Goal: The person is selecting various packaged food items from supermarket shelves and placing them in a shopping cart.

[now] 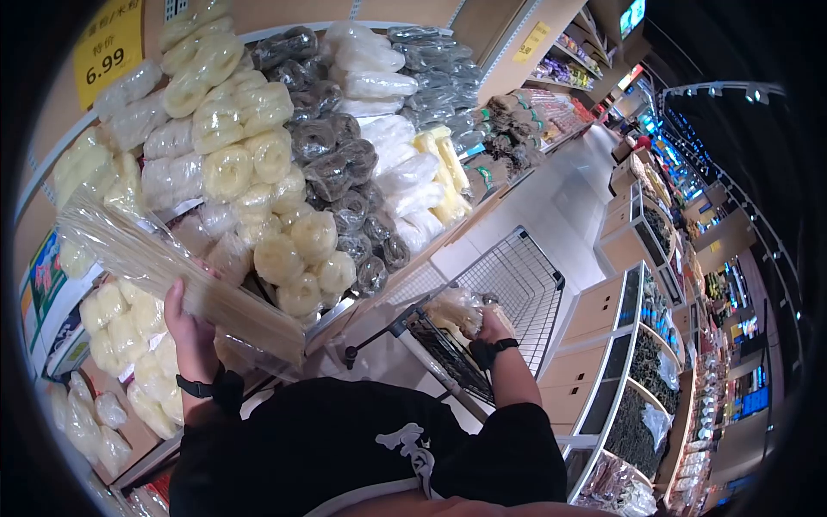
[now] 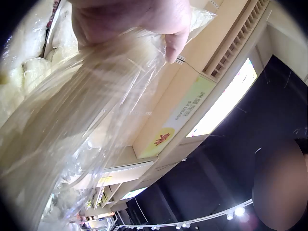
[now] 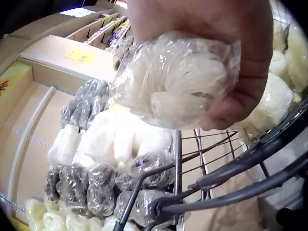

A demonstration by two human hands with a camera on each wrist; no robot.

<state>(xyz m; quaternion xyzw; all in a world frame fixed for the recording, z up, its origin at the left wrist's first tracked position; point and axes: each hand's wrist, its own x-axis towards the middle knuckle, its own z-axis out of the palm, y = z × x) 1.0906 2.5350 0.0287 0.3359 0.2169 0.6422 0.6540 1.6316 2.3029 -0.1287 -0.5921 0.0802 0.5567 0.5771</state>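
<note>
In the head view, my left hand [image 1: 191, 334] grips a long clear bag of dried noodle sticks [image 1: 185, 280] in front of the stacked shelf. The left wrist view shows the fingers and thumb on the crinkled plastic of this bag [image 2: 62, 130]. My right hand [image 1: 493, 326] is over the basket of a wire shopping cart [image 1: 525, 280]. It holds a clear pack of whitish noodles [image 3: 173, 84], seen close up in the right wrist view, with the fingers curled around its far side. Other pale packs [image 3: 276, 106] lie in the cart behind that hand.
Noodle packs in cream [image 1: 280, 250], dark grey [image 1: 332, 159] and white [image 1: 370, 65] fill the shelf at left. A yellow price sign [image 1: 108, 60] hangs above. To the right, beyond the cart, stand wooden bins of dark dried goods [image 1: 637, 426]; an aisle floor [image 1: 551, 189] runs between.
</note>
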